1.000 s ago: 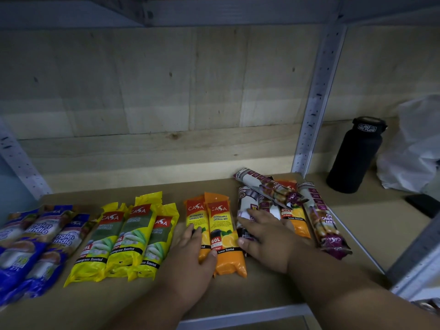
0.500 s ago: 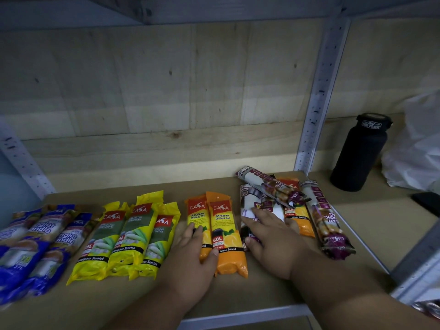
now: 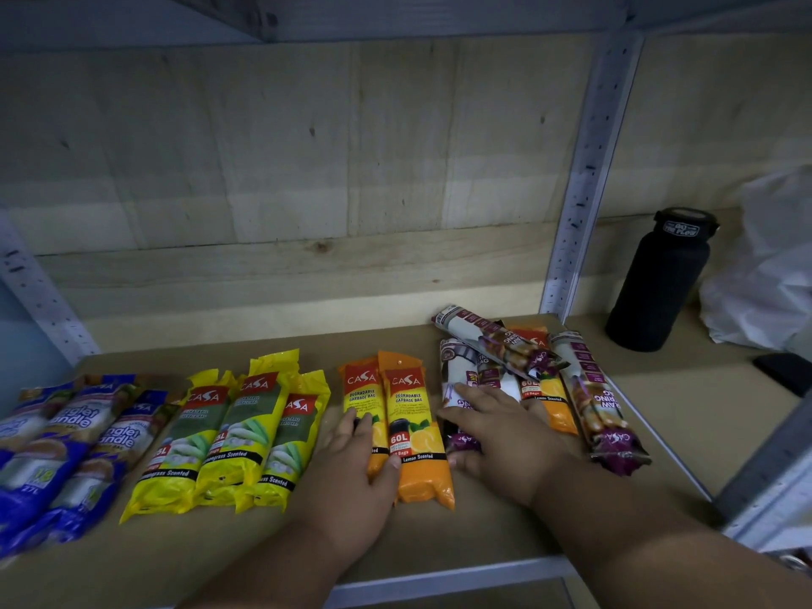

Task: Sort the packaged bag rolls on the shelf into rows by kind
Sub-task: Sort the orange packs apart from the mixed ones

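On the brown shelf board lie rows of packaged bag rolls. Blue packs are at the far left, three yellow packs beside them, then two orange packs side by side. My left hand rests flat on the left orange pack. My right hand lies with straight fingers over the purple-and-white packs. Another purple pack lies crosswise on top of that pile. A third orange pack sits among them, and one more purple pack lies at the right.
A black bottle stands on the neighbouring shelf to the right, past a perforated metal upright. A white plastic bag sits behind it, and a dark flat object lies near the right edge. A wooden panel backs the shelf.
Both hands stay on the same packs. My right hand has shifted slightly on the purple-and-white packs; the view has moved a little.
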